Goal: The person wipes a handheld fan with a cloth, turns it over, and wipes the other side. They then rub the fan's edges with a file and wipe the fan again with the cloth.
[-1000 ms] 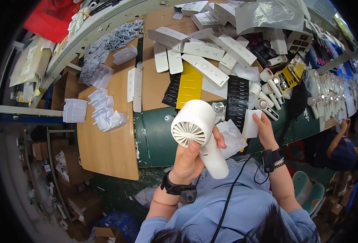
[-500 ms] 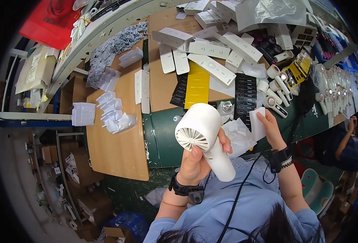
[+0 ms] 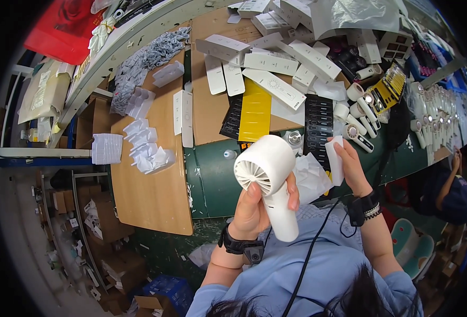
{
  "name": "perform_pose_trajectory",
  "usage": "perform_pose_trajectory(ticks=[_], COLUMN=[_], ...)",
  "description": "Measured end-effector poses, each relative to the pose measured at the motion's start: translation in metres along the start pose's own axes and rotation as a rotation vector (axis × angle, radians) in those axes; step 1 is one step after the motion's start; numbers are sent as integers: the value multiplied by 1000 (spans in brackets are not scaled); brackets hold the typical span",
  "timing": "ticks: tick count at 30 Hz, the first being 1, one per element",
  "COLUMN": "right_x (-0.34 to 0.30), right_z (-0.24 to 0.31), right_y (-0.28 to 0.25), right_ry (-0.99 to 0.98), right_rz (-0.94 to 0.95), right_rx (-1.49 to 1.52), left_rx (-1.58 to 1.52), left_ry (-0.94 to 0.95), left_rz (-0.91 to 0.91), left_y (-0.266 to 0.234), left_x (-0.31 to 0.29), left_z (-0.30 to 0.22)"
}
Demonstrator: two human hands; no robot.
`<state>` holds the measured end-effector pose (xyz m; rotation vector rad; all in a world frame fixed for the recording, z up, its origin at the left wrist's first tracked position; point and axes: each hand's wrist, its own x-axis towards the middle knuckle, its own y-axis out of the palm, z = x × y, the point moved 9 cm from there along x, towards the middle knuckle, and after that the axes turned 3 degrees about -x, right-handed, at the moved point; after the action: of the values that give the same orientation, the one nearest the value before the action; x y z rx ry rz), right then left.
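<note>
My left hand (image 3: 250, 211) grips a white handheld fan (image 3: 278, 166) by the top of its handle, with the thumb at the edge of the vaned opening. The fan is raised in front of my body, and its handle points down toward me. To the right, my right hand (image 3: 352, 168) is closed on a white folded pad (image 3: 334, 162); whether it is cloth or foam I cannot tell. Just left of the pad lie thin crumpled white sheets (image 3: 310, 182). A black strip of labels (image 3: 319, 119) and a yellow sheet (image 3: 255, 113) lie beyond the fan.
Long white boxes (image 3: 273, 87) are piled at the back. White fans (image 3: 356, 129) lie at the right beside a black and yellow sheet (image 3: 389, 92). White folded inserts (image 3: 148, 148) and grey cords (image 3: 138, 68) sit at the left. Another person (image 3: 455, 185) is at the far right.
My left hand has turned the fan so its handle hangs more upright, its lower end shifting left. My right hand, still on the pad, has moved slightly left.
</note>
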<state>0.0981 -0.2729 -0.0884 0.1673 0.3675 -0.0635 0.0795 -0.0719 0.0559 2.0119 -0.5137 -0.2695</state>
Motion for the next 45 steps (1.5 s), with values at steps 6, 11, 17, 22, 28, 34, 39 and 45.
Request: perform_pose_trajectory(ticks=[6, 11, 17, 22, 28, 34, 39, 45], right_x=[-32, -59, -6, 45, 57, 67, 52, 49], right_z=[93, 137, 48, -108, -152, -175, -190, -197], right_y=[39, 89, 35, -80, -81, -57, -28, -14], right_ry=[-181, -453, -255, -14, 99, 45, 106, 100], right_rz=[159, 294, 157, -34, -136, -93, -14, 79], right_rx=[9, -204, -601, -564, -592, -593, -321, -422], left_rx=[-70, -12, -59, -132, 80, 91, 128, 327], left_ry=[-184, -206, -132, 98, 57, -75, -151, -253], left_rz=[-3, -16, -403, -790, -1077, -1151, -1106, -1011], left_y=[3, -8, -112, -211, -273, -291, -289, -273], left_x=[1, 0, -27, -92, -156, -172, -164, -137], left_z=[20, 25, 23, -2, 23, 62, 74, 77])
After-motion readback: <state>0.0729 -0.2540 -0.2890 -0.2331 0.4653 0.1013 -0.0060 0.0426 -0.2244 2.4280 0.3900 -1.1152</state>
